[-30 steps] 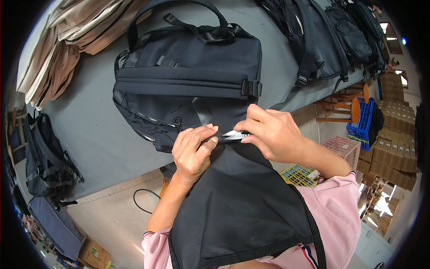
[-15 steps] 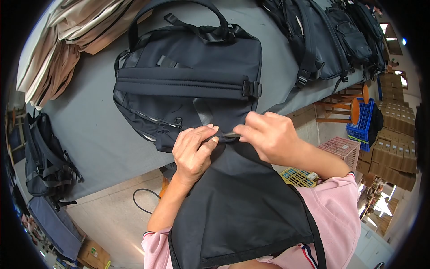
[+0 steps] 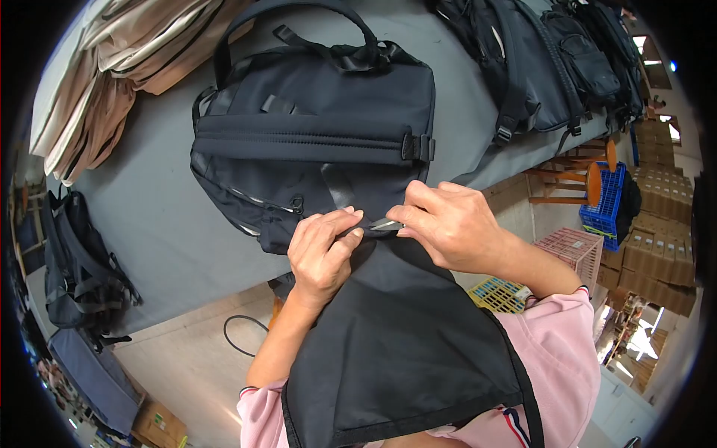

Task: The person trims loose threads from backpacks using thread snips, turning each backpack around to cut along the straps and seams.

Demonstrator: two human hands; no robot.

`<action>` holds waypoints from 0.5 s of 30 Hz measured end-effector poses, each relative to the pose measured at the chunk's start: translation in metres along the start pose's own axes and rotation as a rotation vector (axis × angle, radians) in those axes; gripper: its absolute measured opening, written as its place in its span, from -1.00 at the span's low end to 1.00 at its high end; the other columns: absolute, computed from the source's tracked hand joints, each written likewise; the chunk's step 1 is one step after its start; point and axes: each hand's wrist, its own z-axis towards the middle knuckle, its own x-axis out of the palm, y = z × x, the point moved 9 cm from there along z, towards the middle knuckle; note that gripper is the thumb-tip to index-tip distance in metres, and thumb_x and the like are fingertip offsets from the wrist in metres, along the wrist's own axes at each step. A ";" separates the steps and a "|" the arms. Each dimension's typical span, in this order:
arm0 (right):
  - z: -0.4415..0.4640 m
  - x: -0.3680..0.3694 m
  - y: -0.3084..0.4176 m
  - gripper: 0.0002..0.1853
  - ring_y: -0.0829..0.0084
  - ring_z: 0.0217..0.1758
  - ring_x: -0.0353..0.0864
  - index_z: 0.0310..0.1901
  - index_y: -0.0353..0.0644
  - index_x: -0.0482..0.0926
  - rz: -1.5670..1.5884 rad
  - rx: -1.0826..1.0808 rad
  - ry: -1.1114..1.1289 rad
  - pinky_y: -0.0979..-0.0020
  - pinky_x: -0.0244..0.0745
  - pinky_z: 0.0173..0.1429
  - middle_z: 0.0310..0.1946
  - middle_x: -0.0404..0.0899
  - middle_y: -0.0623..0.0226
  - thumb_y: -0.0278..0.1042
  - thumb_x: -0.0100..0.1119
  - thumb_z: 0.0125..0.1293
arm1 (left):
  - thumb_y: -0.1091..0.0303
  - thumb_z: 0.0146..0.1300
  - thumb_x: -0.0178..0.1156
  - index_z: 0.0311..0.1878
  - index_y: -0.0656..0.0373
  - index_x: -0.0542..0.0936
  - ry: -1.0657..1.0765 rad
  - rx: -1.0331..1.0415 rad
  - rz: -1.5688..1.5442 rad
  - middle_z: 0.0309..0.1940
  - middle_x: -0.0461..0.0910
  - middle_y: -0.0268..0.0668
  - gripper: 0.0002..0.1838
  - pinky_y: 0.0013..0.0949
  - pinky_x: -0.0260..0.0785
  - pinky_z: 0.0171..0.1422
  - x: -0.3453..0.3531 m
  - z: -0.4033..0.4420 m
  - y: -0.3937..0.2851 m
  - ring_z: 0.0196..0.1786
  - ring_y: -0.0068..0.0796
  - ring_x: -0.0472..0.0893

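Note:
A dark navy-black bag [image 3: 314, 93] lies on the grey table, its handle towards the far side and a padded strap across its middle. My left hand [image 3: 323, 246] pinches the bag's near edge between thumb and fingers. Just right of it, my right hand [image 3: 448, 224] is closed round small metal snips [image 3: 385, 224], whose blades point left at the pinched edge, close to my left fingertips. The snips' handles are hidden inside my right hand. A zipper puller [image 3: 297, 204] hangs on the bag left of my hands.
Beige bags [image 3: 142, 52] are piled at the far left of the grey table [image 3: 172, 254]. Black backpacks [image 3: 534, 67] stand at the far right; another [image 3: 78, 261] hangs at the left edge. Right of the table are wooden stools [image 3: 592, 184], a blue crate [image 3: 603, 209] and cardboard boxes [image 3: 661, 224].
The snips' blades, spread a second ago, look closer together and were blurred half a second ago. My right hand has shifted slightly; my left hand keeps its pinch in the same place.

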 end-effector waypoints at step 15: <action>-0.016 -0.020 -0.026 -0.79 0.59 -0.45 0.35 -0.22 -0.25 0.55 0.666 0.246 -0.495 0.56 0.30 -0.36 -0.46 0.37 0.40 -0.51 0.30 0.07 | 0.66 -0.14 0.22 -0.41 0.21 0.58 -0.048 -0.140 0.001 -0.33 0.61 -0.17 -0.83 -0.25 0.41 -0.14 -0.094 0.014 0.020 -0.22 -0.22 0.60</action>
